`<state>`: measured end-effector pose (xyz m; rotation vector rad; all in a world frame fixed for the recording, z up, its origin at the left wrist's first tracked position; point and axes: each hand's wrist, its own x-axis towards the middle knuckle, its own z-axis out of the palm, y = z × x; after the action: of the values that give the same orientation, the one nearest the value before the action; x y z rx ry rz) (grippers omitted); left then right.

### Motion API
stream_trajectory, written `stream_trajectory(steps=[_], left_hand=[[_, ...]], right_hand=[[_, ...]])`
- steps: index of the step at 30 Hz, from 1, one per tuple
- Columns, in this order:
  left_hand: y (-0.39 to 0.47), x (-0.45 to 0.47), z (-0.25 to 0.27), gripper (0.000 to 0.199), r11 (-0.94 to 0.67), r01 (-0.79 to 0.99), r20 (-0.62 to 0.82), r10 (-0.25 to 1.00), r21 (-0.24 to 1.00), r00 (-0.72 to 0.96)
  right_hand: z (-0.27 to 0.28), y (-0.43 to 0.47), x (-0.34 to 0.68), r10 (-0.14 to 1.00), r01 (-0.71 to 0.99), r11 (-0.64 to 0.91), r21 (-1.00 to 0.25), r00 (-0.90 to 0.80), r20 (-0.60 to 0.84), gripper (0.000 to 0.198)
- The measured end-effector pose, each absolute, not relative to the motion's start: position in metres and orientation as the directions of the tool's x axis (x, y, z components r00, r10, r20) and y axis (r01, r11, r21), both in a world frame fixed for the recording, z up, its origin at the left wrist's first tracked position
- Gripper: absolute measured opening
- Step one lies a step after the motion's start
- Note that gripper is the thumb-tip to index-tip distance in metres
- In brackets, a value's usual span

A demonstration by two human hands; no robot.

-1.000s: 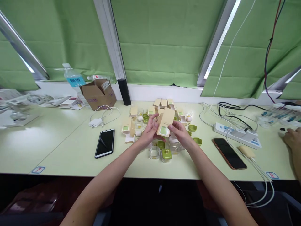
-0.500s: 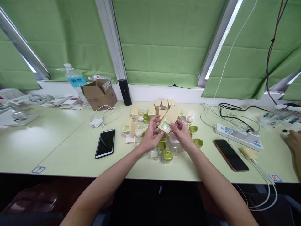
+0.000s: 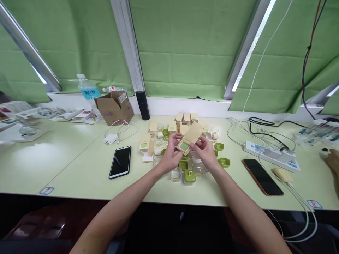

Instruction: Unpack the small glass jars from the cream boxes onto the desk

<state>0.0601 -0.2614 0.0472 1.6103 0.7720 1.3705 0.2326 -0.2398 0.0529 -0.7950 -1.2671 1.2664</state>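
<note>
A flattened tan cardboard box (image 3: pixel 192 135) with a cut-out window is held tilted above the table. My left hand (image 3: pixel 172 154) is closed on its left edge, while my right hand (image 3: pixel 206 152) grips the lower right side. Green shows through the window. Beneath and around it lie small green lids (image 3: pixel 224 162) and clear little containers (image 3: pixel 176 174). One container near the front wears a green lid with a looped handle (image 3: pixel 189 175). More tan boxes (image 3: pixel 186 118) stand behind my hands, and an opened one (image 3: pixel 144 145) is on the left.
Left of the cluster lie a phone (image 3: pixel 120 162) and a white charger (image 3: pixel 110 138), with a brown carton (image 3: pixel 115 108) behind. On the right are a second phone (image 3: pixel 262 177), a power strip (image 3: pixel 271 156) and cables. Another person's hand (image 3: pixel 333 160) shows at the right edge.
The box has turned slightly in my hands, and my right fingers have shifted toward its window. The whole view has moved a little.
</note>
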Motion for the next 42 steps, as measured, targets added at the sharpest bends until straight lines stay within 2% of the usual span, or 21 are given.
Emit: stream_trajectory(steps=[7, 13, 19, 22, 25, 29, 32, 38, 42], left_hand=[[-0.261, 0.059, 0.045, 0.058, -0.454, -0.114, 0.468, 0.846, 0.884, 0.256], [-0.26, 0.06, 0.045, 0.054, -0.428, -0.154, 0.454, 0.861, 0.89, 0.229], [-0.262, 0.057, 0.045, 0.064, -0.394, -0.201, 0.44, 0.843, 0.897, 0.31], [-0.262, 0.055, 0.045, 0.063, -0.43, -0.146, 0.454, 0.842, 0.891, 0.29], [-0.26, 0.056, 0.045, 0.06, -0.475, -0.015, 0.468, 0.86, 0.88, 0.205], [-0.259, 0.059, 0.042, 0.047, -0.517, 0.126, 0.504, 0.855, 0.847, 0.118], [-0.258, 0.06, 0.037, 0.037, -0.577, 0.146, 0.558, 0.815, 0.803, 0.152], [-0.255, 0.061, 0.032, 0.04, -0.611, 0.229, 0.6, 0.79, 0.758, 0.123], [-0.255, 0.061, 0.035, 0.047, -0.567, 0.106, 0.55, 0.821, 0.817, 0.154]], right_hand=[[0.054, -0.236, 0.234, 0.972, -0.289, 0.137, -0.947, -0.143, 0.185, 0.058], [0.054, -0.237, 0.234, 0.971, -0.316, 0.128, -0.94, -0.153, 0.184, 0.056], [0.055, -0.235, 0.236, 0.975, -0.377, 0.122, -0.918, -0.127, 0.181, 0.056], [0.055, -0.236, 0.236, 0.978, -0.378, 0.119, -0.918, -0.115, 0.174, 0.057], [0.055, -0.238, 0.235, 0.982, -0.37, 0.112, -0.922, -0.102, 0.16, 0.058], [0.055, -0.238, 0.235, 0.983, -0.356, 0.108, -0.928, -0.1, 0.153, 0.061], [0.055, -0.237, 0.236, 0.982, -0.346, 0.117, -0.931, -0.097, 0.159, 0.061], [0.054, -0.238, 0.234, 0.979, -0.322, 0.127, -0.938, -0.112, 0.17, 0.061], [0.053, -0.237, 0.236, 0.985, -0.317, 0.119, -0.941, -0.081, 0.152, 0.058]])
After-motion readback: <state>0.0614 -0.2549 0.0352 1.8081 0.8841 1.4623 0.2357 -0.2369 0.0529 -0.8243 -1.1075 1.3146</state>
